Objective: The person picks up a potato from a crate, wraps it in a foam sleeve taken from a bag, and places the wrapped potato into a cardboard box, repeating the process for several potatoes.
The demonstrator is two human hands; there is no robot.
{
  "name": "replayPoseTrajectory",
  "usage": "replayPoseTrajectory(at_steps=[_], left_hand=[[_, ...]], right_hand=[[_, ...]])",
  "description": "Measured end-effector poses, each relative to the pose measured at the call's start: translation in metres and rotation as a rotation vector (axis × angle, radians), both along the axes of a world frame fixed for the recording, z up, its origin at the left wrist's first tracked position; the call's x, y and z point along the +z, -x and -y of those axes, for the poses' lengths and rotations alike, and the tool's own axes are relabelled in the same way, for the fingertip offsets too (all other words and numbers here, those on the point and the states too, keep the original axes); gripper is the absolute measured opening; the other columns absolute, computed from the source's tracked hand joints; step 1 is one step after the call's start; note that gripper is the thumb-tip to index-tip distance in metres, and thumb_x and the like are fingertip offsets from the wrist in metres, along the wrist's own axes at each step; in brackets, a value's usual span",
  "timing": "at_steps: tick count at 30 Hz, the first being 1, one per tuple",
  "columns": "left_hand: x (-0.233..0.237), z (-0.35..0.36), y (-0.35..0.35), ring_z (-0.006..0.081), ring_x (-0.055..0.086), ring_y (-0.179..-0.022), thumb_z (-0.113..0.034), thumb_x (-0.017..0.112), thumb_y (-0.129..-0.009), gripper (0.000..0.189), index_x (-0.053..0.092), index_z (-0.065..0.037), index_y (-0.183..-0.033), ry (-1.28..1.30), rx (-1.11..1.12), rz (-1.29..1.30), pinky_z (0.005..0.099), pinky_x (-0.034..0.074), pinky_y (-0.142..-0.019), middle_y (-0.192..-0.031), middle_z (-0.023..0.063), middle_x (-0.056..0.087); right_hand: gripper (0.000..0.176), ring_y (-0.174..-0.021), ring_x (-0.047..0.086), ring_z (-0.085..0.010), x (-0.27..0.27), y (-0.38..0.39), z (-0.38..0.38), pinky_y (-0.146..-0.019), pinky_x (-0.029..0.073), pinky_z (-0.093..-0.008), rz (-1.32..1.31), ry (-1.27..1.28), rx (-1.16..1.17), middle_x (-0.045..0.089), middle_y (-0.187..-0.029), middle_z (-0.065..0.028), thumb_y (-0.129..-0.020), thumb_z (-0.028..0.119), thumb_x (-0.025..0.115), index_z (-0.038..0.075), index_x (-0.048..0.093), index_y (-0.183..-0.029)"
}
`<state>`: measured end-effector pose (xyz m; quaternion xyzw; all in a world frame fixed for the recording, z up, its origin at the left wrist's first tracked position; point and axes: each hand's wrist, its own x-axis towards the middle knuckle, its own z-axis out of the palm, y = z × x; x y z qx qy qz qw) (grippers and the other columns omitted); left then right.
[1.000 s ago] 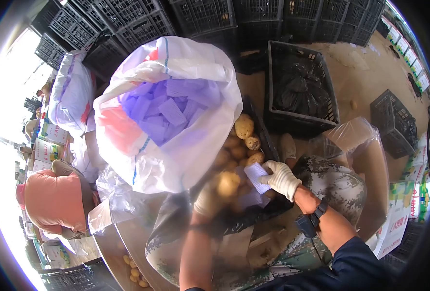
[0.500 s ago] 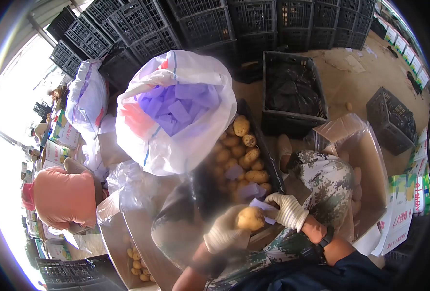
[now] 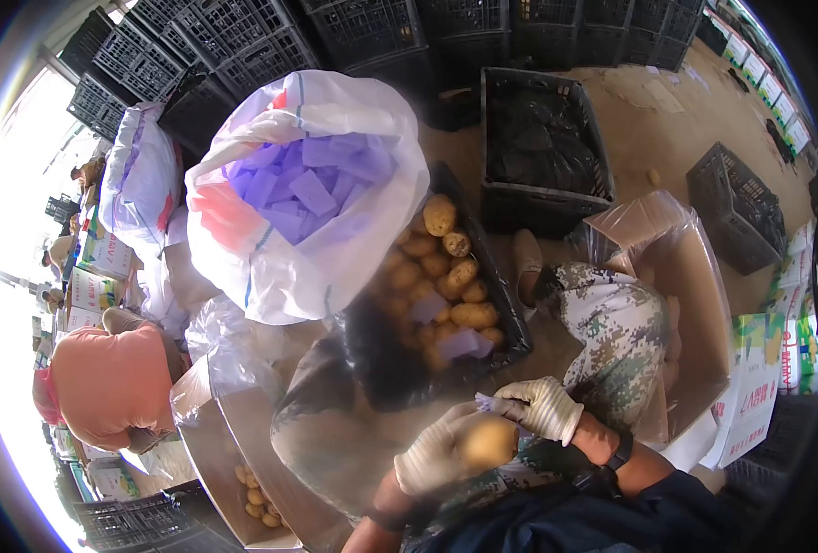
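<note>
My left hand [image 3: 432, 456], in a whitish knit glove, is closed around a yellow potato [image 3: 490, 445], which is smeared by motion. Just above it, my right hand [image 3: 545, 407], gloved too, pinches a pale purple foam sleeve [image 3: 490, 403] whose end juts out past the fingertips. The sleeve and the potato are very close together over my lap. Beyond the hands stands a black crate [image 3: 504, 304] lined with dark plastic and filled with potatoes [image 3: 439, 215]. Purple foam pieces [image 3: 464, 345] lie on top of those potatoes.
A big white sack [image 3: 335, 267] of purple foam pieces stands behind the crate. An open carton [image 3: 704, 304] with a plastic liner is at my right, another carton [image 3: 208, 461] holding potatoes at my left. Beyond are a black crate [image 3: 547, 207], stacked crates [image 3: 363, 37] and a person [image 3: 114, 382] bending.
The view has shifted, so the surroundings sit further left and higher. The potato in my left hand has moved lower, and the foam sleeve in my right hand shows less of itself.
</note>
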<state>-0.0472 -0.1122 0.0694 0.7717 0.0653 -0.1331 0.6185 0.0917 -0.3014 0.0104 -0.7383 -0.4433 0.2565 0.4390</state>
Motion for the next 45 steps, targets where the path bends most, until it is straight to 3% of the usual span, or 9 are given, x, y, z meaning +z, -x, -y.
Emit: replayPoseTrajectory(at_steps=[6,12,17,20,23,25,32,39,45], left_hand=[[-0.016,-0.005,-0.013,0.0272,0.061,-0.117,-0.015,0.085,-0.071,0.069,0.06,-0.004,-0.135,0.066,-0.078,0.019,0.034,0.049,-0.102,-0.13,0.015,0.061],[-0.022,-0.001,-0.022,0.0198,0.06,-0.114,-0.022,0.086,-0.071,0.083,0.049,0.0,-0.141,0.967,0.24,-0.308,0.0338,0.049,-0.099,-0.125,0.01,0.062],[-0.013,0.005,-0.038,0.0199,0.061,-0.113,-0.033,0.087,-0.071,0.089,0.047,0.003,-0.142,1.005,0.354,-0.218,0.0339,0.049,-0.099,-0.125,0.0106,0.062],[-0.012,0.0,-0.039,0.0203,0.06,-0.115,-0.032,0.086,-0.071,0.091,0.046,0.003,-0.144,1.036,0.345,-0.212,0.0341,0.049,-0.1,-0.126,0.0101,0.062],[-0.015,-0.005,-0.04,0.0213,0.059,-0.117,-0.027,0.085,-0.073,0.089,0.045,0.003,-0.146,0.942,0.339,-0.195,0.0351,0.049,-0.101,-0.128,0.0101,0.061],[-0.009,0.001,-0.041,0.0226,0.059,-0.119,-0.023,0.084,-0.075,0.086,0.044,0.002,-0.147,0.831,0.403,-0.175,0.0358,0.049,-0.101,-0.131,0.0115,0.059],[-0.035,0.038,-0.069,0.0365,0.062,-0.117,-0.023,0.084,-0.074,0.07,0.057,-0.006,-0.136,-0.575,0.415,0.23,0.0392,0.056,-0.093,-0.144,0.0207,0.05],[-0.023,0.055,-0.116,0.0344,0.063,-0.091,-0.015,0.079,-0.067,0.054,0.068,-0.009,-0.12,-0.687,0.321,0.641,0.043,0.056,-0.077,-0.141,0.0193,0.055],[-0.041,-0.005,-0.14,0.0393,0.065,-0.1,-0.006,0.069,-0.078,0.036,0.067,-0.005,-0.113,-0.409,0.035,0.591,0.0462,0.056,-0.084,-0.125,0.0178,0.065]], right_hand=[[0.03,-0.078,0.066,-0.0179,0.009,-0.006,-0.003,-0.076,0.053,-0.0313,-0.461,0.145,-0.108,0.074,-0.086,-0.0089,-0.098,0.034,0.068,0.005,0.074,-0.104],[0.03,-0.111,0.066,-0.0181,-0.029,-0.015,0.003,-0.101,0.052,-0.0321,-1.716,-0.256,-0.375,0.07,-0.119,-0.0067,-0.102,0.02,0.062,0.002,0.065,-0.126],[0.048,-0.129,0.058,-0.0192,-0.019,-0.011,-0.01,-0.111,0.046,-0.0336,-0.798,-0.096,0.078,0.064,-0.136,-0.0073,-0.093,0.006,0.066,0.004,0.056,-0.14],[0.045,-0.123,0.061,-0.0191,-0.023,-0.01,-0.005,-0.107,0.048,-0.0334,-1.087,-0.151,-0.071,0.065,-0.132,-0.0069,-0.09,0.004,0.07,0.004,0.061,-0.134],[0.033,-0.105,0.067,-0.015,-0.017,-0.017,-0.001,-0.095,0.053,-0.031,-0.607,-0.174,-0.175,0.07,-0.115,-0.0066,-0.089,0.004,0.071,0.003,0.067,-0.122],[0.024,-0.089,0.069,-0.0112,-0.006,-0.018,0.0,-0.082,0.056,-0.0292,-1.165,-0.123,-0.515,0.073,-0.1,-0.0062,-0.089,0.004,0.071,0.003,0.07,-0.113],[0.023,-0.065,0.061,-0.0296,0.04,-0.004,-0.012,-0.063,0.05,-0.0406,0.419,-0.16,-0.311,0.063,-0.075,-0.008,-0.08,0.008,0.079,0.012,0.07,-0.101],[0.072,-0.099,0.064,-0.0174,0.067,-0.047,-0.009,-0.087,0.053,-0.0315,-0.912,-0.391,-0.689,0.065,-0.117,-0.0064,-0.09,0.049,0.074,0.001,0.052,-0.138],[0.074,-0.119,0.06,-0.0234,0.081,-0.125,0.073,-0.103,0.049,-0.0374,-0.717,-0.612,-0.927,0.061,-0.132,-0.0136,-0.087,0.038,0.076,0.002,0.048,-0.145]])
